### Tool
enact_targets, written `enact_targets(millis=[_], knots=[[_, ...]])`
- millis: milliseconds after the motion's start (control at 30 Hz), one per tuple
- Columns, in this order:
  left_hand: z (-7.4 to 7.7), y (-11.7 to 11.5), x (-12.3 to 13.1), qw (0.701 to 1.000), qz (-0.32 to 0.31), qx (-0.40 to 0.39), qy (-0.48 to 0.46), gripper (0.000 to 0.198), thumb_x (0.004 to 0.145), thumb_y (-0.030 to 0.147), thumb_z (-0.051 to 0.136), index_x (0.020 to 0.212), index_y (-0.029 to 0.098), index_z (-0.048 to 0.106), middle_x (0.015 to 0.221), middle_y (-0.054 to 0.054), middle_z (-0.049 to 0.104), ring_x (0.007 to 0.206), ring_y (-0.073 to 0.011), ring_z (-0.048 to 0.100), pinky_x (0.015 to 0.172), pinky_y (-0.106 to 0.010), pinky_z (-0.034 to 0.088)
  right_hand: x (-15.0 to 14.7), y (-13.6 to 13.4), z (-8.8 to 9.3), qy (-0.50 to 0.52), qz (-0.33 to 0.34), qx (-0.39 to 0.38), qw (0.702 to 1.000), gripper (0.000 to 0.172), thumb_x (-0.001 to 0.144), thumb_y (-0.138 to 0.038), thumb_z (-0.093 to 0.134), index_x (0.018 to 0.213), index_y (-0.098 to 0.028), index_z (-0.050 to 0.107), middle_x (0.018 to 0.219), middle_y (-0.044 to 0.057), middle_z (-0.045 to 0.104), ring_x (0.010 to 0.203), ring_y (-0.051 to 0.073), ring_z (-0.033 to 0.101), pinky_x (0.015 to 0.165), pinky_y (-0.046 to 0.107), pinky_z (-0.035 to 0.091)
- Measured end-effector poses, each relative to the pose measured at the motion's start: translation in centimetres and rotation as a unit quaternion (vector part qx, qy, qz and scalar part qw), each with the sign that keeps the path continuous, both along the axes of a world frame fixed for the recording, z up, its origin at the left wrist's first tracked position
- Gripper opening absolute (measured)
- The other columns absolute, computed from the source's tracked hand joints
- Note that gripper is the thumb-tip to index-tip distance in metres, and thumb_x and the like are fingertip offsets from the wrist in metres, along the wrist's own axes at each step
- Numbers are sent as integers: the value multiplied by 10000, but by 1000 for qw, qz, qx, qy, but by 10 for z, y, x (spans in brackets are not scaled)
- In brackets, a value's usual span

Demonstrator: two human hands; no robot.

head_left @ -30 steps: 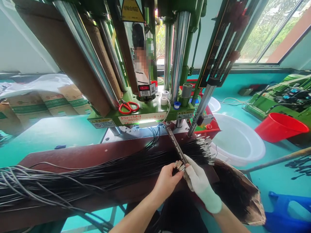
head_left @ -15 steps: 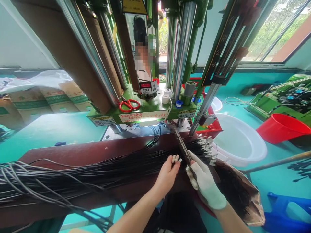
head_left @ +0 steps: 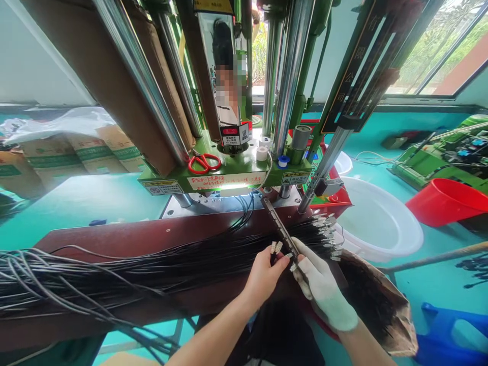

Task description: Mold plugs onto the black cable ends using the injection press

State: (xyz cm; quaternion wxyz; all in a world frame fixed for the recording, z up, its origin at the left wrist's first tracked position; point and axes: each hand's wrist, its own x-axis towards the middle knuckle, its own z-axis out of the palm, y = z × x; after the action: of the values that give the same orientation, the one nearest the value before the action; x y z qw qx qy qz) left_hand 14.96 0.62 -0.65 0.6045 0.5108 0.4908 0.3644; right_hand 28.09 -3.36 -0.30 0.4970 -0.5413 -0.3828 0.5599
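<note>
Two hands are at work. The bare left hand (head_left: 263, 278) has its fingers curled in with the thumb laid across, pinching a small cluster of silver-tipped black cable ends (head_left: 277, 247); at least two tips stand up above the fingertips, and the full number is hidden in the grip. The white-gloved right hand (head_left: 326, 290) has its fingers closed around the near end of one long, narrow, dark metal bar (head_left: 280, 224). The bar slants away to the upper left from the gloved fingers. The left thumb tip is right by the bar; whether it touches cannot be told.

Under and beyond the fingers of both hands, one thick bundle of black cables (head_left: 183, 264), too many to count, runs across one brown-red tabletop (head_left: 114, 231). Its silver connector ends (head_left: 326, 229) fan out just beyond the gloved fingers, to their right.

Farther ahead of the fingertips, one green press plate (head_left: 238, 164) bears one pair of red-handled scissors (head_left: 205, 163), two white round caps (head_left: 262, 153) and one blue-and-white spool (head_left: 283, 161).

Right of the gloved fingers are one open brown paper bag (head_left: 404, 317), one large white basin (head_left: 414, 236), one red bucket (head_left: 444, 206) and one blue plastic stool (head_left: 438, 343).
</note>
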Motion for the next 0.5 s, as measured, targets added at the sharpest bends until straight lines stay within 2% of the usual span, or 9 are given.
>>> enact_targets(millis=[133,300,400,500], knots=[[-4,2,1,998,-17,51,22,179,745,267,549,634,174,444,551,55,405,519,-73,343,501,-203,271,-3,-1,-6,-30,-10,31,999,556,833,-455,487,1323,-205,406,553,-59,416,382,28,263,307,142,213],[-5,2,2,999,-20,22,-18,197,798,320,489,674,183,421,519,74,347,436,-54,303,425,-192,252,-3,-1,-7,-32,-7,23,999,572,834,-464,488,1332,-199,391,558,-54,415,395,29,271,317,143,201],[2,1,-1,997,30,16,-71,229,835,391,432,727,190,410,541,81,308,429,-48,292,401,-176,254,0,1,-3,-11,-10,2,1000,579,828,-458,495,1327,-184,391,543,-53,444,356,22,273,295,139,194],[6,1,-3,989,71,-19,-132,218,835,428,433,810,220,372,566,95,241,420,-41,206,365,-156,178,3,4,-1,-7,-21,0,1000,578,823,-448,497,1321,-170,398,510,-53,466,304,16,274,269,135,181]])
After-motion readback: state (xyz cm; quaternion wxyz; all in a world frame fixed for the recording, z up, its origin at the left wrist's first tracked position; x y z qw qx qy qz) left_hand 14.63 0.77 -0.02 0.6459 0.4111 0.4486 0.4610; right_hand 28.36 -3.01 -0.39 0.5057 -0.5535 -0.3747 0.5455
